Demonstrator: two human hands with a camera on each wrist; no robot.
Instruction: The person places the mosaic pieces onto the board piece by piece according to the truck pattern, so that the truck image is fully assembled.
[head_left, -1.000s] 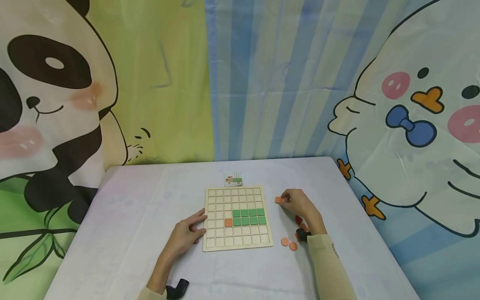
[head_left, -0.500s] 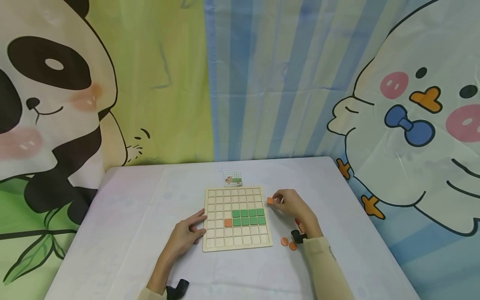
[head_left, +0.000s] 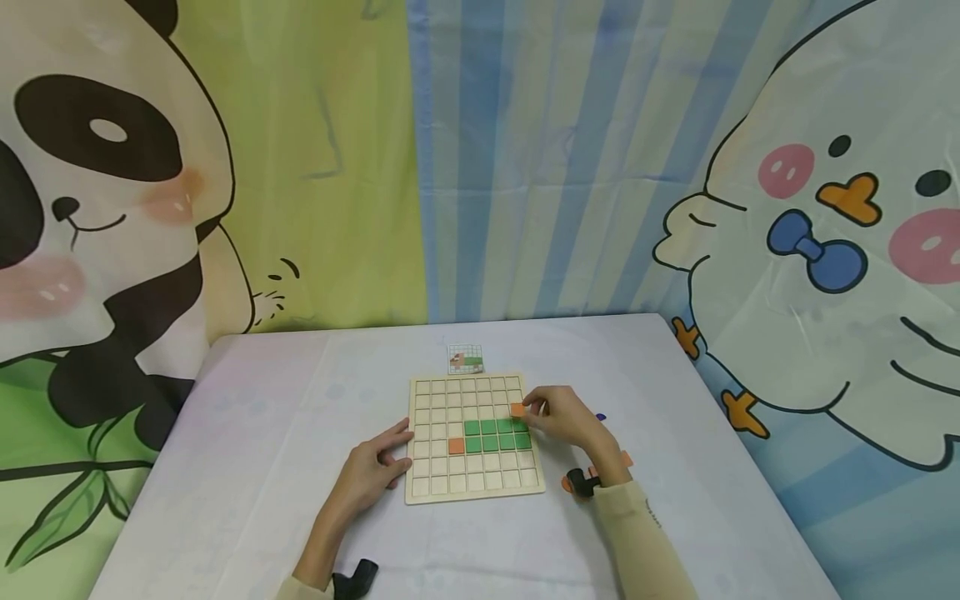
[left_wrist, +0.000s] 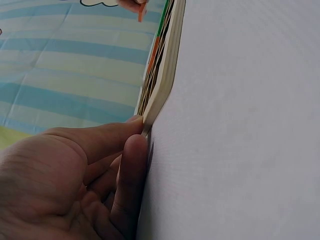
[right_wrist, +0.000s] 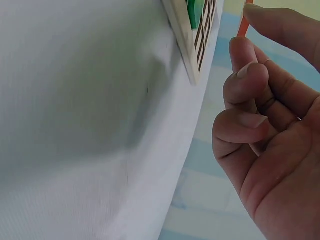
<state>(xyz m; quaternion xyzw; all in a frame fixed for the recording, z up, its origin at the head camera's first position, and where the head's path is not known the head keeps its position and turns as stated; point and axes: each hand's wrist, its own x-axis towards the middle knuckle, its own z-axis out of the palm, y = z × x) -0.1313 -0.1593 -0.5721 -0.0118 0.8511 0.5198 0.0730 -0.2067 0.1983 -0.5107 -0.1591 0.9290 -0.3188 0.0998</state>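
Observation:
A pale wooden grid board point(head_left: 438, 483) lies on the table, with a block of green square tiles point(head_left: 490, 435) and one orange square tile point(head_left: 457, 447) set in its cells. My left hand point(head_left: 372, 462) touches the board's left edge with thumb and fingertips; in the left wrist view the hand point(left_wrist: 90, 175) meets the board's rim point(left_wrist: 167, 75). Over the board's right side, my right hand point(head_left: 566, 417) pinches another orange square tile point(head_left: 517, 410) between thumb and finger. The right wrist view shows this tile point(right_wrist: 243, 26) edge-on, held above the board.
A small picture card point(head_left: 466, 359) with a coloured grid lies just behind the board. Orange pieces point(head_left: 627, 458) and a small blue piece point(head_left: 601, 417) lie on the white-covered table point(head_left: 300, 400) around the right forearm, which partly hides them. Printed curtains point(head_left: 495, 167) hang behind.
My right hand has carried the orange square tile leftward from beside the board to over its right edge. The left hand has stayed at the board's left edge.

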